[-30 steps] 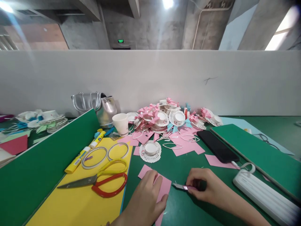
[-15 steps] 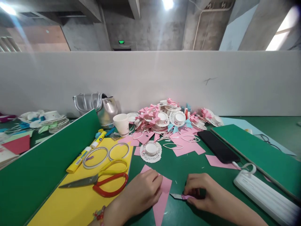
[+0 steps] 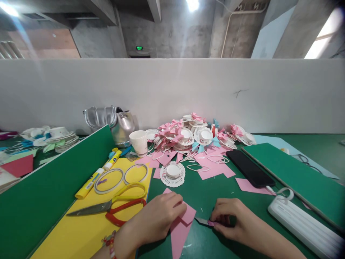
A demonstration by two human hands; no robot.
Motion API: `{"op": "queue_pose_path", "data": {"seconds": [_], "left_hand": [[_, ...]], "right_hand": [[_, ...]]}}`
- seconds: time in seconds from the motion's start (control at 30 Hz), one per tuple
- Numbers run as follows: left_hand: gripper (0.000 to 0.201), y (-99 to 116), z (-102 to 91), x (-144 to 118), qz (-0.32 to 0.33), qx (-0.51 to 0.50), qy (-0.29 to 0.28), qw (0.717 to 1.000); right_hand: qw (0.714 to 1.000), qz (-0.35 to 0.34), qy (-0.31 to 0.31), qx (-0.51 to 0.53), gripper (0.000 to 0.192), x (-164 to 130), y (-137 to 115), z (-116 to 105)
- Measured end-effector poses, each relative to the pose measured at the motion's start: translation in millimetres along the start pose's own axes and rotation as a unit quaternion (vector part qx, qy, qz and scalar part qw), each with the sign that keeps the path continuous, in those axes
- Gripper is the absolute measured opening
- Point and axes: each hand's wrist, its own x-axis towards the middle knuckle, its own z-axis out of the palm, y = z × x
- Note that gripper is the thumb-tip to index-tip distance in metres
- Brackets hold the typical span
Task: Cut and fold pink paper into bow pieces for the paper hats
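- A thin pink paper sheet, cut to a pointed shape [image 3: 181,225], lies flat on the green table mat [image 3: 215,194] at the near centre, its tip pointing toward the viewer.
- The left hand [image 3: 159,217] rests on the paper's far corner, fingers curled together and pressing the sheet down against the mat.
- The right hand [image 3: 233,219], just right of the paper, pinches a small craft knife with a pink handle and a short grey blade [image 3: 205,221]; the blade tip points left and sits at the paper's right edge.
- Judged from its look, the paper is very light, soft and easily creased or torn. It would slide on the mat unless pinned flat, so it is best held with flat fingers close to the cut edge but clear of the blade.
- The knife seems light and stiff, with a sharp blade; the handle is the place to hold it.
- Left of the hands, on a yellow card sheet [image 3: 88,230]: one pair of scissors with red and yellow handles [image 3: 113,207], two clear tape rings [image 3: 109,181] and two yellow glue sticks [image 3: 90,184].
- Further off: one white paper cup [image 3: 138,142], one silver handbag [image 3: 113,122], one black phone [image 3: 249,168], one white power bank [image 3: 302,221], and a heap of white paper doilies with pink bows [image 3: 188,136], too many to count.
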Motion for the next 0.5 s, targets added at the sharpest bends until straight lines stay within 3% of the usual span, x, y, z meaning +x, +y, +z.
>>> {"op": "queue_pose_path", "data": {"seconds": [0.1,0.27,0.5], "left_hand": [[0.017,3,8.1,3,-0.009,0.013,-0.031,0.999],[0.019,13,28.1,3,-0.053,-0.009,0.036,0.998],[0.015,23,39.6,1,-0.069,-0.071,0.096,0.990]], "right_hand": [[1.000,-0.003,-0.002,0.005,0.012,0,0,2],[1.000,-0.002,-0.003,0.010,0.014,1,0,3],[1.000,0.003,-0.001,0.017,0.012,2,-2,9]]}}
